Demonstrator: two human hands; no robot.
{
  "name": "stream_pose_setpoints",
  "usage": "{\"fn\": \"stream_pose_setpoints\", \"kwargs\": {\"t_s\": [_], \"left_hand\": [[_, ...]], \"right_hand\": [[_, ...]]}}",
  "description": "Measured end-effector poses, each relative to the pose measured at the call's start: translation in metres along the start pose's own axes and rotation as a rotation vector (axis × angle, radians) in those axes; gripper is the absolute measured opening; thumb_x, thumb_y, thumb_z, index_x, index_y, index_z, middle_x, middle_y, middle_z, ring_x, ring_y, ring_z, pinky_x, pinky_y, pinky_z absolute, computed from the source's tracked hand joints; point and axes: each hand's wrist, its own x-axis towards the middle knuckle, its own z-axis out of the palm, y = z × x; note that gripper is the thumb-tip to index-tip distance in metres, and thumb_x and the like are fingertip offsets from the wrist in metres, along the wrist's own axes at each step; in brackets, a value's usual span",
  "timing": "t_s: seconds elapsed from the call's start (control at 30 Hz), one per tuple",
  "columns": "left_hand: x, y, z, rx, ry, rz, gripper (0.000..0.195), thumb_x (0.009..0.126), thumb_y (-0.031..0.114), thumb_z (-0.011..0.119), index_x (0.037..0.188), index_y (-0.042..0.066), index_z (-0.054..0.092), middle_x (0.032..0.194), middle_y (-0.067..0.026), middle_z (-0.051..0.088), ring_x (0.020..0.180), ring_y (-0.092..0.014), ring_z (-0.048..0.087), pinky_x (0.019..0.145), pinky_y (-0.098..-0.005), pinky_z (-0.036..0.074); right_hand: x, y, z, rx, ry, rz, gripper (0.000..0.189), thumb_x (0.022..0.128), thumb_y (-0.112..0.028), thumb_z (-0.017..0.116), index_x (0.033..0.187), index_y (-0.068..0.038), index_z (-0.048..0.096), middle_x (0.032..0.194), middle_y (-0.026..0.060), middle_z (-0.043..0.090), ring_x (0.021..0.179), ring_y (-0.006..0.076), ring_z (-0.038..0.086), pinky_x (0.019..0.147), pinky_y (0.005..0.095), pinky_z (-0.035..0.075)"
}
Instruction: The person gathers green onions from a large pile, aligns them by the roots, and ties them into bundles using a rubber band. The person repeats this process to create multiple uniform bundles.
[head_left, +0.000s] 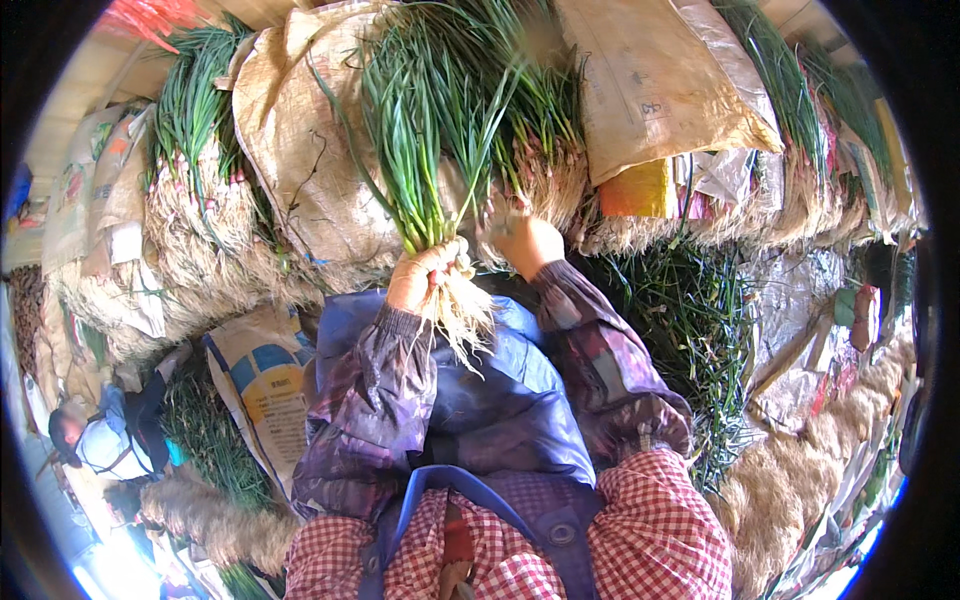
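Note:
A bunch of green seedlings with reddish bulbs and pale roots, probably scallions or similar alliums (420, 172), is gripped at its base in my left hand (426, 274). Its leaves point up and away, and the roots hang over my lap. To the right, my right hand (529, 241) reaches to the edge of the plant pile (551, 161), by the root ends; its fingertips are blurred, and whether they hold a stem cannot be told. A blue apron (495, 420) covers my lap, below both hands.
A woven sack (315, 142) and another sack (645, 90) lie over the row of plants. More bunches (199, 172) stand at the left. Loose green leaves (675, 322) are heaped at the right. A printed bag (262, 390) lies left of my lap. Another person (112, 442) is at the far left.

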Motion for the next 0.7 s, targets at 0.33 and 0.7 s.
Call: {"fn": "stream_pose_setpoints", "kwargs": {"t_s": [0.33,0.7], "left_hand": [[-0.005,0.013,0.003,-0.175,-0.32,-0.039,0.024,0.084,0.015,0.053,0.102,-0.001,0.051,0.081,-0.0089,0.057,0.075,-0.02,0.053,0.069,-0.0325,0.045],[-0.012,0.024,-0.002,-0.112,-0.135,0.012,0.026,0.083,0.012,0.053,0.106,0.0,0.052,0.087,-0.0077,0.06,0.075,-0.02,0.058,0.07,-0.0367,0.047]], "right_hand": [[0.031,-0.008,0.046,1.34,-0.156,-0.107,0.034,0.085,-0.026,0.056,0.113,-0.007,0.053,0.079,0.0015,0.061,0.063,0.008,0.053,0.056,0.0203,0.044],[0.022,0.043,0.018,0.469,0.241,-0.291,0.017,0.079,-0.009,0.048,0.086,-0.004,0.063,0.072,0.0093,0.064,0.07,0.0187,0.062,0.066,0.0287,0.049]]}}
